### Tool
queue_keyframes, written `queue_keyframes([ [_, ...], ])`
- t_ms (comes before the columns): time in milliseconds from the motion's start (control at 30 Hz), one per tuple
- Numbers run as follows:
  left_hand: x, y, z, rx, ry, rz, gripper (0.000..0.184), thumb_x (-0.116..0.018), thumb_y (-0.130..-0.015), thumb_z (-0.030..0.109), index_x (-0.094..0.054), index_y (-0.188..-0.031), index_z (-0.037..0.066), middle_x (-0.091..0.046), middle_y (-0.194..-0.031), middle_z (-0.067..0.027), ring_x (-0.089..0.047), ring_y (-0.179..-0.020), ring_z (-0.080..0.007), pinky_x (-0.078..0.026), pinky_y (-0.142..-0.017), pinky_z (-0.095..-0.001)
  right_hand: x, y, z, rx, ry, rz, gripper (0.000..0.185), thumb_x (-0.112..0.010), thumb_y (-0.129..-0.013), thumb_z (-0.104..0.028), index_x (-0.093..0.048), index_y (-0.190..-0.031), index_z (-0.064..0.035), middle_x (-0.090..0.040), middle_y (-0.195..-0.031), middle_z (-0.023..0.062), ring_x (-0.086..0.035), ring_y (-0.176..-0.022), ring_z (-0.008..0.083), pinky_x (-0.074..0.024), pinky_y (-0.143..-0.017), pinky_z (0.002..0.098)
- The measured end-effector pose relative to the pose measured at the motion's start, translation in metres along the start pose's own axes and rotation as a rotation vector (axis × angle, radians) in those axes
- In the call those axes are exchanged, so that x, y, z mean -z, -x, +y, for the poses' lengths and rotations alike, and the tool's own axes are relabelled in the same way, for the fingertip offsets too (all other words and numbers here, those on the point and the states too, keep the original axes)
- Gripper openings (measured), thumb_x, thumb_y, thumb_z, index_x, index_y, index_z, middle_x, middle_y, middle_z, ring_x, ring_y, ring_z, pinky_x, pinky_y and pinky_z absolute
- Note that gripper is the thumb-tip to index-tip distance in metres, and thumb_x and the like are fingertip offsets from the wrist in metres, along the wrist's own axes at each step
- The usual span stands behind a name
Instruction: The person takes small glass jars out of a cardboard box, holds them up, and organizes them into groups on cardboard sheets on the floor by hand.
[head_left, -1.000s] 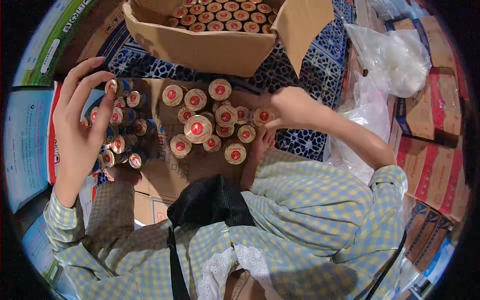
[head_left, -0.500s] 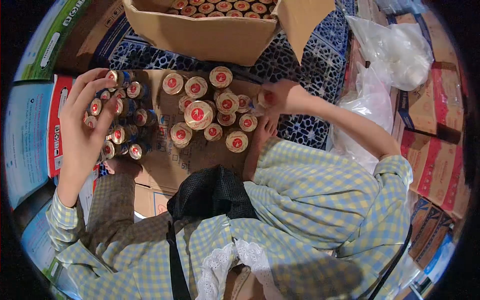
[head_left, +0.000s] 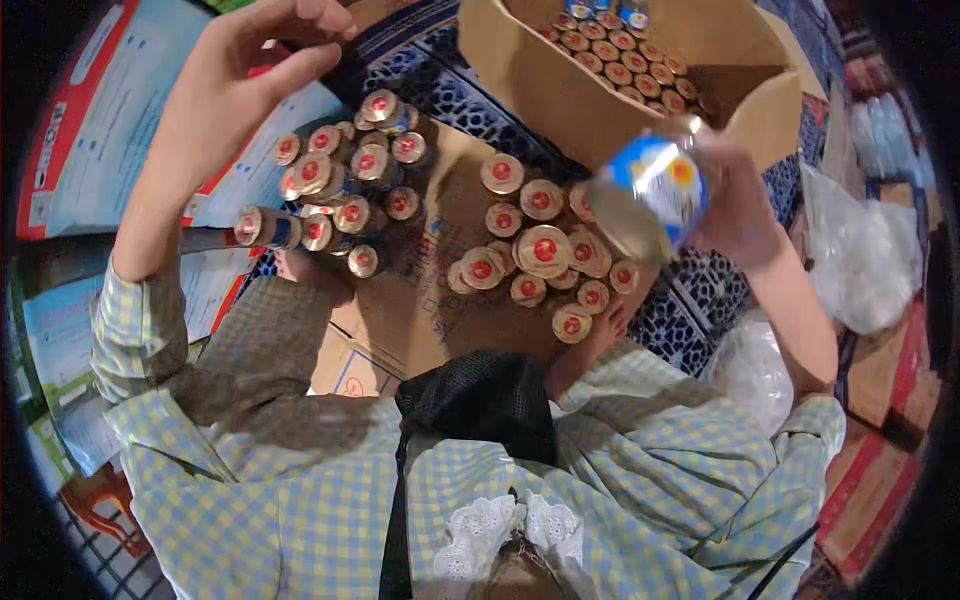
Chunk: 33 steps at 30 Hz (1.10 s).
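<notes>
My right hand is closed around a glass jar with a blue and white label. The jar is tilted in front of the open carton and blurred by motion. Up at the left, my left hand is raised with curved fingers and the thumb apart, and no object shows between them. Below it stand several small jars with gold lids and red emblems, one of them leaning. Another cluster of gold-lidded jars stands on the cardboard sheet, some stacked higher than others.
An open carton at the back holds rows of gold-lidded jars, several with blue labels showing. Blue patterned flooring lies beneath. Plastic bags and red-brown boxes line the right; blue-white cartons stand left.
My right hand has lifted a jar from beside the right cluster towards the carton. My left hand has left the left group of jars and risen. The view has turned.
</notes>
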<state>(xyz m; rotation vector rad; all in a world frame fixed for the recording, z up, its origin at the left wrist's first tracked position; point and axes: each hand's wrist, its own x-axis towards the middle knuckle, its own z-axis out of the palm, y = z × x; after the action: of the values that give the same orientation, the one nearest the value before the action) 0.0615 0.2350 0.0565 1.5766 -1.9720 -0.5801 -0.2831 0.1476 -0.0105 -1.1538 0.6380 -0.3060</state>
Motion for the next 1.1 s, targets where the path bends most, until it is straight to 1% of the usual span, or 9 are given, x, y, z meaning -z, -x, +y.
queue_keyframes([
  [167, 0.028, 0.01, -0.066, 0.138, -0.204, -0.123, 0.027, -0.054, -0.078, -0.002, -0.056, -0.105, 0.005, -0.058, -0.1, -0.0047, -0.055, -0.083, -0.0116, -0.046, -0.074, -0.0249, -0.033, -0.066, -0.026, 0.065, -0.06, -0.092, 0.029, -0.042, -0.086, -0.036, -0.052, -0.1, -0.0123, -0.048, -0.058, 0.0018, -0.043, -0.042, 0.0096, -0.0395, -0.041, 0.0246],
  [233, 0.028, 0.021, -0.129, 0.027, -0.338, -0.157, 0.031, -0.064, -0.067, 0.005, -0.058, -0.098, 0.003, -0.061, -0.083, -0.0131, -0.059, -0.075, -0.0265, -0.047, -0.068, -0.0339, -0.045, -0.09, -0.032, 0.062, -0.054, -0.117, 0.03, -0.039, -0.087, -0.039, -0.052, -0.101, -0.016, -0.046, -0.056, 0.0013, -0.041, -0.041, 0.0095, -0.0381, -0.041, 0.0247],
  [267, 0.025, 0.023, -0.153, 0.077, -0.425, -0.282, 0.033, -0.065, -0.07, 0.009, -0.057, -0.102, 0.003, -0.06, -0.088, -0.0129, -0.058, -0.08, -0.0257, -0.047, -0.071, -0.0335, -0.051, -0.101, -0.032, 0.052, -0.05, -0.112, 0.03, -0.038, -0.088, -0.041, -0.052, -0.102, -0.0179, -0.045, -0.054, 0.001, -0.04, -0.04, 0.0095, -0.0374, -0.041, 0.0248],
  [367, 0.007, 0.033, -0.181, 0.188, -0.675, -0.538, 0.042, -0.068, -0.069, 0.02, -0.055, -0.106, 0.004, -0.06, -0.09, -0.0148, -0.057, -0.087, -0.0278, -0.046, -0.075, -0.0378, -0.07, -0.126, -0.029, 0.02, 0.018, -0.067, 0.032, -0.041, -0.087, -0.041, -0.053, -0.098, -0.0145, -0.044, -0.053, 0.0005, -0.039, -0.04, 0.0088, -0.0361, -0.04, 0.0242],
  [467, -0.006, 0.039, -0.213, 0.143, -0.591, -0.625, 0.035, -0.065, -0.071, 0.022, -0.057, -0.101, 0.005, -0.06, -0.086, -0.0171, -0.058, -0.085, -0.0309, -0.047, -0.071, -0.0409, -0.084, -0.153, -0.023, -0.027, 0.147, -0.011, 0.034, -0.044, -0.085, -0.042, -0.055, -0.096, -0.011, -0.043, -0.052, -0.0001, -0.038, -0.04, 0.0082, -0.0349, -0.04, 0.0235],
  [600, -0.006, 0.038, -0.221, 0.358, -0.708, -0.493, 0.029, -0.061, -0.074, 0.024, -0.057, -0.095, 0.006, -0.059, -0.084, -0.0185, -0.058, -0.083, -0.0338, -0.047, -0.068, -0.0436, -0.095, -0.191, -0.012, -0.054, 0.439, 0.041, 0.039, -0.05, -0.082, -0.042, -0.059, -0.093, -0.0056, -0.043, -0.052, -0.0005, -0.038, -0.04, 0.0076, -0.0345, -0.039, 0.0225],
  [800, -0.011, 0.045, -0.223, 0.209, -0.674, -0.39, 0.027, -0.061, -0.074, 0.023, -0.055, -0.092, 0.003, -0.059, -0.08, -0.0193, -0.058, -0.078, -0.0356, -0.047, -0.066, -0.0449, -0.13, -0.254, 0.008, 0.055, 0.808, -0.019, 0.046, -0.06, -0.074, -0.044, -0.063, -0.089, -0.0013, -0.051, -0.055, 0.0027, -0.047, -0.043, 0.0079, -0.0401, -0.044, 0.0205],
  [967, -0.02, 0.048, -0.209, 0.089, -0.562, -0.221, 0.034, -0.064, -0.071, 0.02, -0.054, -0.098, 0.001, -0.059, -0.078, -0.0193, -0.058, -0.075, -0.0353, -0.048, -0.067, -0.0419, -0.152, -0.306, 0.032, 0.351, 1.181, -0.071, 0.063, -0.065, -0.059, -0.056, -0.063, -0.083, 0.0029, -0.063, -0.07, 0.0134, -0.061, -0.059, 0.0235, -0.0485, -0.056, 0.0316],
  [1100, -0.021, 0.052, -0.201, 0.048, -0.213, -0.123, 0.042, -0.069, -0.068, 0.017, -0.053, -0.102, -0.001, -0.061, -0.081, -0.0178, -0.06, -0.077, -0.032, -0.049, -0.069, -0.0377, -0.161, -0.321, 0.048, 0.33, 1.282, -0.041, 0.067, -0.065, -0.056, -0.058, -0.063, -0.081, 0.0037, -0.063, -0.074, 0.0176, -0.061, -0.064, 0.0306, -0.049, -0.062, 0.0371],
])
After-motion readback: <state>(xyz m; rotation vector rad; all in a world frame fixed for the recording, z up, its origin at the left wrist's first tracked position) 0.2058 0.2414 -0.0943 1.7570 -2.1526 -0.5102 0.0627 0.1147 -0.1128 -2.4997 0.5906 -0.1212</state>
